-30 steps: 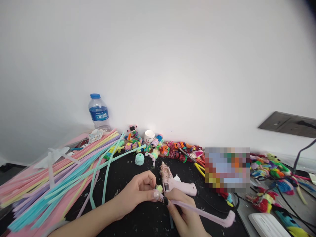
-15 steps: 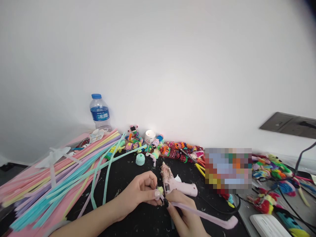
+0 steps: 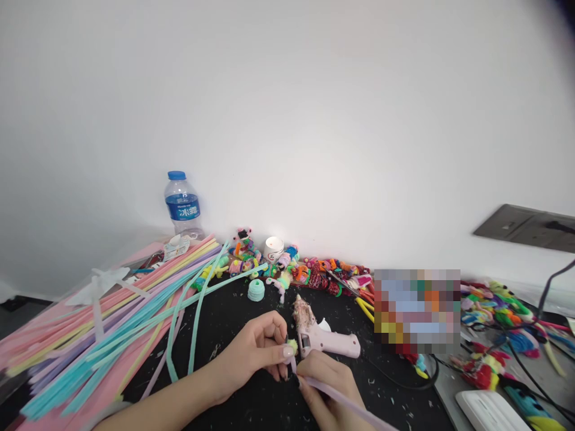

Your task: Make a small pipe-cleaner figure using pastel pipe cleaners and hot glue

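Observation:
My left hand [image 3: 257, 350] is curled in a pinch around a small yellow-green fuzzy piece [image 3: 292, 345] low in the middle of the head view. My right hand [image 3: 331, 389] grips a long pale lilac pipe cleaner [image 3: 345, 404] close to that piece, its end touching the fuzzy piece. The stem runs off toward the lower right. Both hands hover just above the black table [image 3: 233, 311]. A pink glue gun [image 3: 321, 335] lies right behind my fingers.
A large bundle of pastel pipe cleaners [image 3: 103, 317] covers the left. A water bottle [image 3: 182, 205], a white cup [image 3: 274, 246], a mint coil [image 3: 256, 290] and several colourful craft figures [image 3: 314, 274] line the wall. Cables and more crafts [image 3: 498, 311] crowd the right.
My right hand has slid lower and turned, so the lilac stem's far end now runs out of view at the bottom. The left hand keeps its pinch nearly still.

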A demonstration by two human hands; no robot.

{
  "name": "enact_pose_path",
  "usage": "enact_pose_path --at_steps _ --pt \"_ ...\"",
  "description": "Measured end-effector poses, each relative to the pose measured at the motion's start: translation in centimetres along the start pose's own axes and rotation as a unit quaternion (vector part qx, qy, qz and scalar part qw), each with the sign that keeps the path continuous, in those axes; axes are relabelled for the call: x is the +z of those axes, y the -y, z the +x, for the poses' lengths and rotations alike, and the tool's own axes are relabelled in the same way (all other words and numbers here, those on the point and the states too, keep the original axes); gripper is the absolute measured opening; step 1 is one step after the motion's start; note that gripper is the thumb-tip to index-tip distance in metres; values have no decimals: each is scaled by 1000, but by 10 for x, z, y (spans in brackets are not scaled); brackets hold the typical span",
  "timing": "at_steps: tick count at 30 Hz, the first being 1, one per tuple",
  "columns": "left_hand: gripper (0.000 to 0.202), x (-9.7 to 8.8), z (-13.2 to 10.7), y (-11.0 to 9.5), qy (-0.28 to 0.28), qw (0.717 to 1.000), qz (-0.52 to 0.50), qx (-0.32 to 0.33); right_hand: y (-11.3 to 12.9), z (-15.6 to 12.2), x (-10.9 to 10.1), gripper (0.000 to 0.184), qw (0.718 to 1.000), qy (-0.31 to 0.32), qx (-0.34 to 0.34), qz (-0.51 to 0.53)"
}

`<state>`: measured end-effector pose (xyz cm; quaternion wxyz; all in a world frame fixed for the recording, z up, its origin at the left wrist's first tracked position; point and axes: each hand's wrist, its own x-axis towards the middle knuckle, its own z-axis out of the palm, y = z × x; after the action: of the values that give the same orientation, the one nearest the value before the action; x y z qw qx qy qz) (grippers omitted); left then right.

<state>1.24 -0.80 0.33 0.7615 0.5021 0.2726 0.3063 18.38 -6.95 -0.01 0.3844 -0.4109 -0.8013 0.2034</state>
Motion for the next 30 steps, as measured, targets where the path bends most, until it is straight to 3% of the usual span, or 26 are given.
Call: enact_pose_path --at_steps 9,15,19,30 --pt "26 -2 1 5 14 998 41 36 2 4 1 21 999 31 -43 2" --pt "17 -1 -7 2 -8 986 140 85 3 4 -2 21 999 -41 7 -12" --pt "12 1 -9 -2 -1 974 186 131 2 4 -4 20 999 -43 15 -6" --pt "14 1 -10 0 12 974 191 119 4 4 -6 20 999 -39 13 7"
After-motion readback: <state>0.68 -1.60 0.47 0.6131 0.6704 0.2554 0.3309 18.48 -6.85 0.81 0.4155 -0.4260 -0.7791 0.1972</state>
